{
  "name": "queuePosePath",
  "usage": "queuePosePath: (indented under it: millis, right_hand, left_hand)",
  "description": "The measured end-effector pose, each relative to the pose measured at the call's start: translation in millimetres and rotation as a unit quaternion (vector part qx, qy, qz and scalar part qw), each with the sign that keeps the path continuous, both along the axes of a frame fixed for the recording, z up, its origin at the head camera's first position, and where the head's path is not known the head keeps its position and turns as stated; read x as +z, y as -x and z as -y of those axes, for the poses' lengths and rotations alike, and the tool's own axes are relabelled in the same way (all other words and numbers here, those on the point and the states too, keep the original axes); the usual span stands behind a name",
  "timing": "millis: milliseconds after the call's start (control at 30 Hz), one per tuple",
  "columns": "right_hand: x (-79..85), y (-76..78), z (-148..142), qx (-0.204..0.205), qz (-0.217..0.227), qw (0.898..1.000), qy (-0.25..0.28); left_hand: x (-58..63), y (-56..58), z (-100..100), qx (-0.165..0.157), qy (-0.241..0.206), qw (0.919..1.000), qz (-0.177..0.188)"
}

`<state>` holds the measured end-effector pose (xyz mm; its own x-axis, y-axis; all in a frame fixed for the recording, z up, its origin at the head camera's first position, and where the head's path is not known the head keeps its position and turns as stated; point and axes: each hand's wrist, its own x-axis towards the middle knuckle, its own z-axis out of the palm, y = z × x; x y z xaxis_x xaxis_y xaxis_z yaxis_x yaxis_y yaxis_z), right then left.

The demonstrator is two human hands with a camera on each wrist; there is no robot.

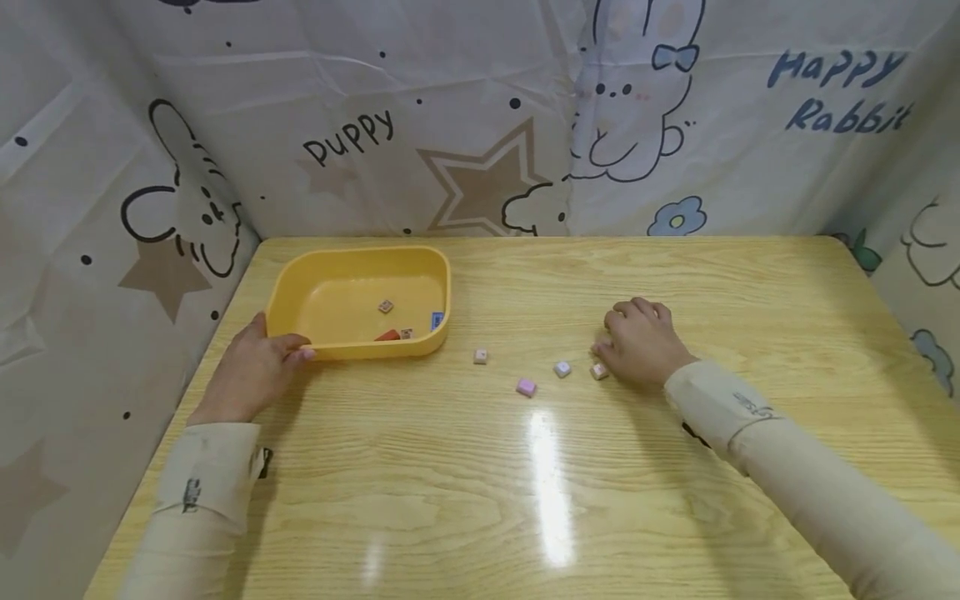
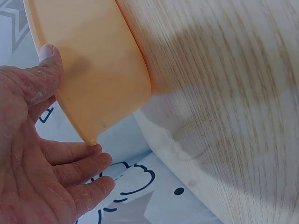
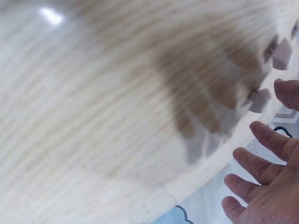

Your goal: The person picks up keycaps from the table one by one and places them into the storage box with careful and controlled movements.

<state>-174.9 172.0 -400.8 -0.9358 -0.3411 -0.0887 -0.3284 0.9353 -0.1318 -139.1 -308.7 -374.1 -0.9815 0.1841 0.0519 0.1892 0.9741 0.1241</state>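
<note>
At the left of the table, my left hand (image 1: 251,375) holds the near-left corner of a yellow plastic tray (image 1: 356,351). In the left wrist view the thumb (image 2: 49,63) lies over the tray's rim, the other fingers below it. Inside the tray lie two small tan blocks (image 1: 386,307), a red piece (image 1: 387,336) and a blue piece (image 1: 437,321). My right hand (image 1: 641,342) hovers low over the table, fingers loosely bent and apart. Right by its thumb sits a small pinkish block (image 1: 599,371). A white block (image 1: 562,368) lies just left of that.
Further left on the wooden table (image 1: 420,483) are a pink-purple block (image 1: 527,387) and a beige block (image 1: 481,357), the latter near the tray's right end. A printed cloth (image 1: 360,75) hangs behind the table and along its sides.
</note>
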Motion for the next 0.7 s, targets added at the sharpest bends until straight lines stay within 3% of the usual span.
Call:
queuePosePath:
  millis: [367, 700]
  right_hand:
    - [-10.2, -5.2, -1.5, 0.005, -0.010, 1.000, 0.023]
    - [-10.2, -1.6, 2.4, 0.007, -0.016, 0.999, 0.029]
  left_hand:
    - [2.7, -0.6, -1.1, 0.004, -0.008, 0.9997, 0.023]
    - [2.7, -0.2, -0.3, -0.009, -0.002, 0.9999, 0.012]
